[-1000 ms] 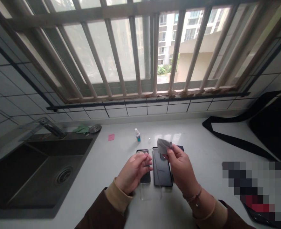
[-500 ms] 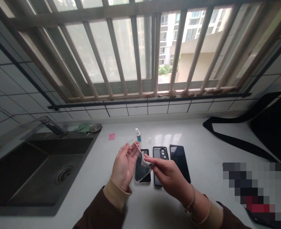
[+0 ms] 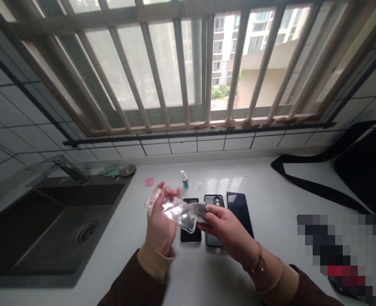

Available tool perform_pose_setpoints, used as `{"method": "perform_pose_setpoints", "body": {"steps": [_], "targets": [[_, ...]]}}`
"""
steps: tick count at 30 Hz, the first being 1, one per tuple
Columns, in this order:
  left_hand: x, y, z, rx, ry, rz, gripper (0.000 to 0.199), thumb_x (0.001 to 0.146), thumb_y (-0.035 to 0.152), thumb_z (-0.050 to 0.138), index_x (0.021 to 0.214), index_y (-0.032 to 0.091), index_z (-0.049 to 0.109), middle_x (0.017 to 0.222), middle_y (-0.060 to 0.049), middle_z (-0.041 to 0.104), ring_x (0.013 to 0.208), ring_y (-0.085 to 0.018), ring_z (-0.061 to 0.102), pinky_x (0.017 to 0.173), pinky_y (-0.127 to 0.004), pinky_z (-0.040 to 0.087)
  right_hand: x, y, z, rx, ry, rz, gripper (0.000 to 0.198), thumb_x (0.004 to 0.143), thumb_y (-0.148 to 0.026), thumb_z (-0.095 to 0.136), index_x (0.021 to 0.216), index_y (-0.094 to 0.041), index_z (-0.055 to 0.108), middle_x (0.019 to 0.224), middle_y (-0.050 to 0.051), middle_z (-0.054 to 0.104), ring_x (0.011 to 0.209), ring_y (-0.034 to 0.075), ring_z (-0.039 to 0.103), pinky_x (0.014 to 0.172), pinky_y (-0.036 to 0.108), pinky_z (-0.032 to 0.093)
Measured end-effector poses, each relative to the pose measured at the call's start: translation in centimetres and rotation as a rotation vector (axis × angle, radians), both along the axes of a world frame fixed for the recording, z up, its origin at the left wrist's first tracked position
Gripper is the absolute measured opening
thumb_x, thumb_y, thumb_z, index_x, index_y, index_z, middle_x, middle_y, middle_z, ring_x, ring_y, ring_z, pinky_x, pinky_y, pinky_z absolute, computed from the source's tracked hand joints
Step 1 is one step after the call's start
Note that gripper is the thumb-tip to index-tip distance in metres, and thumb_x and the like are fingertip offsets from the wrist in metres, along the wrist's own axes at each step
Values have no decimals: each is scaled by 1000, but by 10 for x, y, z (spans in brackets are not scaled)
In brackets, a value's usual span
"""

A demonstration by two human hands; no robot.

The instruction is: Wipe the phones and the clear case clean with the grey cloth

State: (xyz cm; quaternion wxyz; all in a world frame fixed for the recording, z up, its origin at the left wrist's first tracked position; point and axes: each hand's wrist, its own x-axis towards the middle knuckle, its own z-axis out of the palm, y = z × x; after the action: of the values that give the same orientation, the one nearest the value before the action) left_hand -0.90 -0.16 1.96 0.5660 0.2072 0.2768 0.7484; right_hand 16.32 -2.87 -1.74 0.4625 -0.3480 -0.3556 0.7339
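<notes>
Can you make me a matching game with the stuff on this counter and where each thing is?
Things:
1. clear phone case
2. small spray bottle
3. pink note
4. grey cloth

Places:
A. lying flat near the sink
B. in the right hand
C. standing behind the phones
D. in the left hand

Pairs: 1-D, 2-C, 3-A, 4-B

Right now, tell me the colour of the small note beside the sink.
Pink note, seen in the head view.

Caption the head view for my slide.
Left hand holds a clear phone case while right hand wipes it with a cloth.
</notes>
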Motion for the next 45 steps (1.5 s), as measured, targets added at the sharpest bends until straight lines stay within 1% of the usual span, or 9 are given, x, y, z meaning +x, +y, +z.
{"method": "perform_pose_setpoints", "body": {"steps": [5, 12, 14, 18, 22, 25, 28, 39, 45], "targets": [[2, -4, 1, 152, 163, 135, 26, 89, 17, 80, 111, 25, 69, 99, 1, 64, 93, -13, 66, 120, -41, 45, -1, -2, 2, -40, -13, 61, 47, 85, -51, 84, 117, -16, 79, 111, 12, 79, 99, 21, 76, 91, 35, 62], [-3, 4, -3, 50, 137, 242, 23, 95, 31, 77, 114, 25, 67, 97, 1, 65, 93, -12, 67, 116, -39, 50, 0, -5, 11, 23, -112, 162, 41, 84, -50, 81, 107, -15, 83, 101, 11, 82, 92, 23, 79, 87, 38, 63], [-9, 11, -5, -82, 37, 175, 34, 101, 51, 64, 115, 20, 66, 93, -2, 66, 91, -15, 69, 109, -41, 56, 4, -1, 6, 9, -102, 96, 37, 86, -44, 78, 107, -14, 82, 100, 12, 82, 88, 22, 78, 81, 36, 63], [-12, 15, -8, -343, -92, -185, 73, 101, 75, 40, 117, 9, 67, 93, -15, 70, 86, -24, 72, 92, -44, 65, 15, 9, -4, 37, -144, -342, 36, 93, -43, 70, 115, -16, 79, 116, 12, 81, 101, 24, 77, 88, 37, 64], [2, 1, -11, -400, -47, -459, 65, 100, 70, 51, 118, 10, 68, 102, -19, 74, 95, -28, 75, 97, -48, 62, 22, 7, -3, 412, -566, -520, 38, 103, -37, 59, 133, -21, 74, 131, 11, 77, 122, 31, 73, 107, 49, 59], [13, -8, -13, -360, -43, -587, 63, 101, 69, 49, 116, 11, 69, 114, -21, 75, 111, -30, 74, 104, -44, 58, 13, -1, -2, 883, -757, -346, 48, 105, -18, 51, 152, -25, 61, 152, 9, 63, 143, 29, 59, 126, 52, 44], [16, -8, -14, -373, -52, -591, 64, 99, 72, 49, 110, 12, 68, 118, -22, 74, 117, -31, 73, 104, -43, 58, 2, -6, -6, 1157, -839, -115, 59, 101, -6, 46, 157, -24, 53, 158, 9, 57, 148, 24, 53, 128, 51, 42], [-3, 9, -2, -498, -218, -292, 60, 101, 67, 50, 101, 11, 68, 86, -12, 69, 76, -20, 72, 95, -44, 63, 2, -21, 14, 1413, -873, 220, 57, 98, -5, 47, 154, -14, 55, 156, 14, 59, 151, 23, 49, 132, 43, 34], [2, 7, -9, -432, -173, -422, 62, 100, 72, 48, 114, 14, 67, 85, -8, 69, 79, -21, 73, 100, -49, 60, -6, -18, 1, 1433, -926, 137, 65, 98, 0, 45, 161, -17, 46, 158, 13, 55, 151, 22, 48, 130, 42, 37]]}}
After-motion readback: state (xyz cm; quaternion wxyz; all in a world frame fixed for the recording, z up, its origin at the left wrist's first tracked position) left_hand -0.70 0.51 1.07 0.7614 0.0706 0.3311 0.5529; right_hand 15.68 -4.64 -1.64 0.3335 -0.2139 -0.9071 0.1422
